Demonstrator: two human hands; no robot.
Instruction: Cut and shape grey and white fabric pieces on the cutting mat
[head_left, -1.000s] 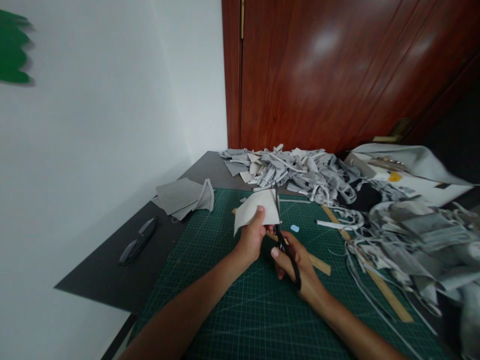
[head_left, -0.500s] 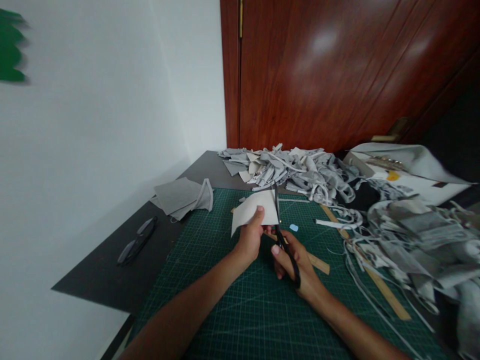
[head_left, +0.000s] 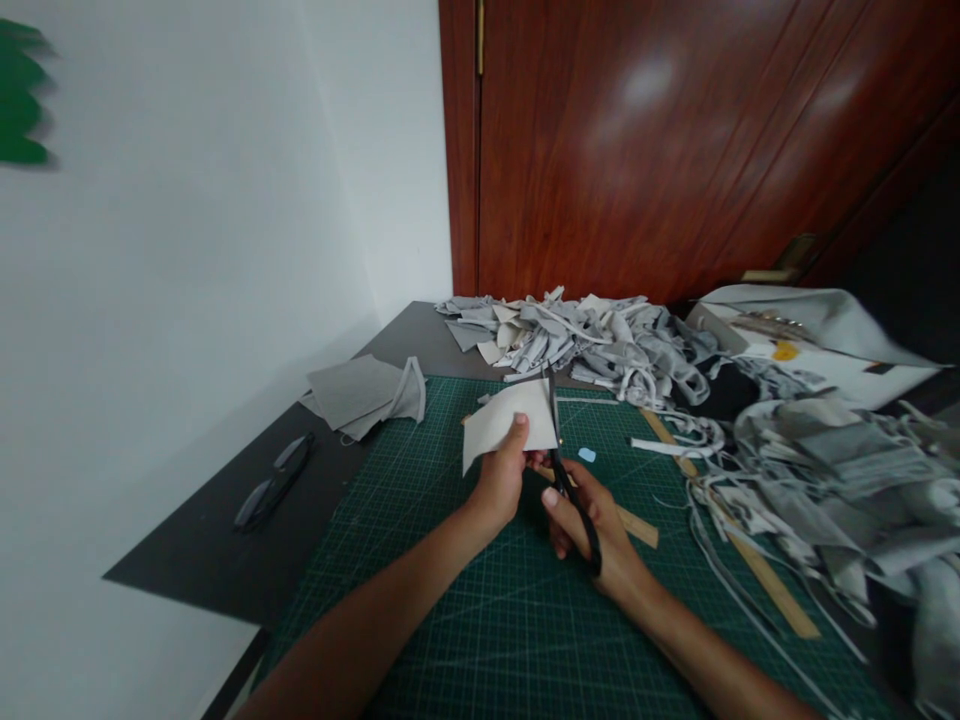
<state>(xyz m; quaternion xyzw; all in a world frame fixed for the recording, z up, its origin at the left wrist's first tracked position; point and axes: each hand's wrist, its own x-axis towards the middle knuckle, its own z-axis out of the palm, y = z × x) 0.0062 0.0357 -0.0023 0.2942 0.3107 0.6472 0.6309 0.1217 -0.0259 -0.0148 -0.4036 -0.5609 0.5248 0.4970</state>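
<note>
In the head view, a pale grey fabric piece [head_left: 508, 420] is held up above the green cutting mat [head_left: 465, 600] by the left hand [head_left: 501, 480], whose grip is clamped on the piece's lower edge with the thumb on its face. Black scissors [head_left: 566, 470] are held by the right hand [head_left: 592, 525], just beside the left at its 3 o'clock; that grip is closed around the handles. The blades are pointed toward 12 o'clock and lie along the right edge of the fabric piece, touching it. Whether the blades are parted cannot be told.

A wooden ruler [head_left: 637, 525] is seen lying on the mat under the right hand. At 10 o'clock from the hands, folded grey cloth [head_left: 364, 392] rests on the dark counter [head_left: 202, 560], and a second black tool [head_left: 274, 482] lies at 9 o'clock. A heap of grey scraps [head_left: 592, 345] is piled at 12 o'clock, and more grey offcuts [head_left: 832, 470] are spread at 3 o'clock. A red-brown door [head_left: 675, 150] stands behind the counter.
</note>
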